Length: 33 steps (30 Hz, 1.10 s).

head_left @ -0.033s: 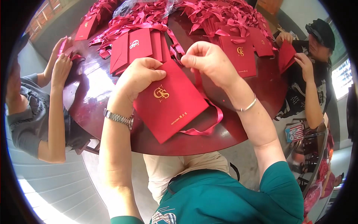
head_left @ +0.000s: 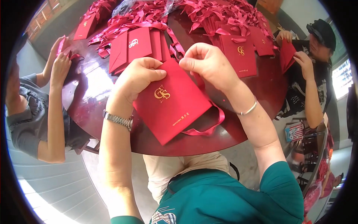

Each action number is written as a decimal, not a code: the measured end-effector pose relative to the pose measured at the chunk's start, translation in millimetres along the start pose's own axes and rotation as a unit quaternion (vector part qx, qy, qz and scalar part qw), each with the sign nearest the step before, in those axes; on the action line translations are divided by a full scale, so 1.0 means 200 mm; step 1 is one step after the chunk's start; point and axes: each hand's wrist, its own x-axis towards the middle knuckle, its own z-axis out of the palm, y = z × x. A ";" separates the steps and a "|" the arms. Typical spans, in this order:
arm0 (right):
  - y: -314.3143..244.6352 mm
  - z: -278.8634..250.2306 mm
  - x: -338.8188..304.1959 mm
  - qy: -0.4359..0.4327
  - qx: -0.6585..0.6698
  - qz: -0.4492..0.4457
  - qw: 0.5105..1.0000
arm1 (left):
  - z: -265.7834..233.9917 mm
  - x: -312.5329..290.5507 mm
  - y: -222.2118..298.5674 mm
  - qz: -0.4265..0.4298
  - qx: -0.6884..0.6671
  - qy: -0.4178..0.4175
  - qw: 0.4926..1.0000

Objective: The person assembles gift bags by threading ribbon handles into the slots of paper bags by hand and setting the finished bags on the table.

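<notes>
A red paper gift bag [head_left: 169, 102] with a gold emblem hangs tilted above the near edge of the table. My left hand [head_left: 140, 74] grips its upper left corner, thumb on the front face and fingers behind. By the bag's upper right corner, my right hand [head_left: 205, 61] is closed with thumb and forefinger pinched on the bag's red ribbon [head_left: 199, 80]. Its fingertips partly hide the pinched end. The ribbon's loop [head_left: 218, 119] droops past the bag's right side and passes under its lower edge.
Stacked red bags [head_left: 140, 44] with tangled ribbons [head_left: 145, 16] cover the far side of the round dark table [head_left: 171, 147]. More bags [head_left: 238, 54] stand at the right. Co-workers' hands [head_left: 61, 67] handle a ribbon at the left and a red bag [head_left: 286, 54] at the right.
My right hand has shifted very slightly left. The bag's right edge has opened out a little, and its lower corner sits slightly lower.
</notes>
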 end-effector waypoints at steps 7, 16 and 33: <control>0.00 0.08 -0.08 0.012 -0.266 -0.193 0.944 | -0.01 -0.06 -0.04 -0.009 -0.192 -0.070 0.979; 0.02 0.16 -0.07 0.077 -0.262 -0.246 0.930 | -0.03 -0.07 -0.04 0.000 -0.253 -0.084 0.964; 0.01 0.14 -0.08 0.086 -0.258 -0.299 0.915 | 0.00 -0.07 -0.05 0.034 -0.310 -0.135 0.941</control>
